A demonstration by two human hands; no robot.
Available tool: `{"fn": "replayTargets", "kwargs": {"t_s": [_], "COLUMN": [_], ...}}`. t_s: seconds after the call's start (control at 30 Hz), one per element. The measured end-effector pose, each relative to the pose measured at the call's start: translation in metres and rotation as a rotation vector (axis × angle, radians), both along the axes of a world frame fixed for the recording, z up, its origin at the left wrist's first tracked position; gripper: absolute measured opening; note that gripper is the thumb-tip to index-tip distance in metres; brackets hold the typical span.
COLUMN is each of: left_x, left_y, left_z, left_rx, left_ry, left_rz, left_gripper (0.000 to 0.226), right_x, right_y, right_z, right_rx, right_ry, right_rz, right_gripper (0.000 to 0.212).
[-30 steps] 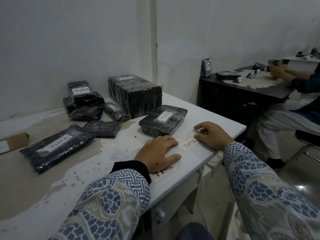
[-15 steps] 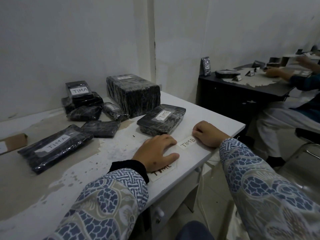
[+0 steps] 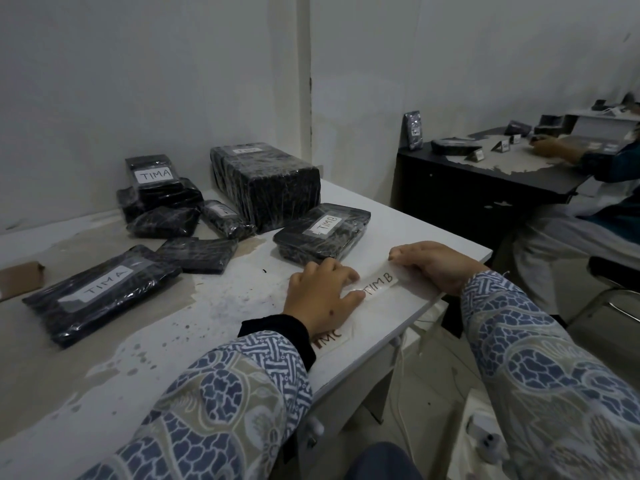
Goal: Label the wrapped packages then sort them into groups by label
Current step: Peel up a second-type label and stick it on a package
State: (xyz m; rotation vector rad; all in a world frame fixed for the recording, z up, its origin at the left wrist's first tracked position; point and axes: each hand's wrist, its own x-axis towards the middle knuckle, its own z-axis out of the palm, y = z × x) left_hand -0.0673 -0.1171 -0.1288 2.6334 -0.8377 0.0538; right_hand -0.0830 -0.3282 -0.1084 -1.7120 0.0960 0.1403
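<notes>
A loose paper label reading TIM B (image 3: 380, 284) lies flat on the white desk (image 3: 398, 237), between the two hands at the near right corner. The left hand (image 3: 320, 296) rests on the label's near end, fingers (image 3: 341, 271) bent and spread, thumb pressing the paper; it holds nothing pinched. The right hand (image 3: 438, 266) lies at the label's far end, fingers curled toward the desk; whether they pinch the paper edge cannot be told. A second label, ending MC (image 3: 329, 341), shows partly under the left wrist. Just beyond the left fingers sits a flat wrapped package already marked TIM B (image 3: 322, 233). Further out stand a large wrapped block (image 3: 266, 185), small unmarked packages (image 3: 197, 254), and two marked TIM A (image 3: 100, 292) (image 3: 154, 174). Judgement: the labelling step is in hand, with a label being freed or readied. The next move calls for lifting the label cleanly by one edge and carrying it to an unmarked package; thin paper may curl or stick.
</notes>
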Motion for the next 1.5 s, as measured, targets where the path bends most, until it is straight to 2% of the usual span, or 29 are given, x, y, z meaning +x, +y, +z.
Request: {"fn": "replayTargets", "kwargs": {"t_s": [0.17,0.27,0.33,0.43,0.53,0.6,0.8,0.97,1.1,1.2,1.33,1.5], "left_x": [0.003,0.003,0.002,-0.001,-0.003,-0.004,-0.008,-0.01,-0.002,0.008,0.029,0.057], "left_y": [-0.007,-0.009,-0.009,-0.01,-0.01,-0.01,-0.007,-0.006,0.007,0.03,0.073,0.133], "left_z": [-0.001,-0.001,-0.001,0.001,0.001,0.002,0.001,0.017,0.028,0.03,0.037,0.049], "left_rx": [-0.104,-0.161,-0.201,-0.272,-0.305,-0.323,-0.401,-0.68,-0.679,-0.682,-0.578,-0.55], "left_ry": [0.009,0.014,0.017,0.034,0.035,0.027,0.014,0.033,0.029,0.029,-0.019,-0.022], "left_rz": [0.071,0.108,0.12,0.128,0.12,0.099,0.016,-0.055,-0.103,-0.058,-0.014,0.15], "left_gripper": [0.018,0.014,0.013,0.014,0.014,0.013,0.012,0.012,0.013,0.012,0.019,0.022], "right_x": [-0.001,-0.004,-0.007,-0.009,-0.008,-0.008,-0.013,-0.011,-0.005,0.004,0.027,0.061], "right_y": [0.003,0.003,-0.001,-0.002,0.0,0.0,0.001,0.006,0.017,0.036,0.078,0.13], "right_z": [-0.001,-0.002,-0.002,-0.002,-0.003,-0.005,-0.006,-0.001,0.004,0.012,0.027,0.041], "right_rx": [0.015,-0.1,-0.184,-0.26,-0.319,-0.281,-0.144,0.026,0.092,0.021,-0.084,0.038], "right_ry": [-0.023,-0.131,-0.188,-0.14,-0.116,-0.146,-0.196,-0.231,-0.209,-0.206,-0.268,-0.317], "right_rz": [-0.097,-0.175,-0.111,0.026,0.028,-0.01,-0.074,-0.131,-0.117,-0.078,-0.042,-0.094], "right_gripper": [0.012,0.024,0.026,0.019,0.004,0.012,0.015,0.016,0.009,0.011,0.018,0.019]}}
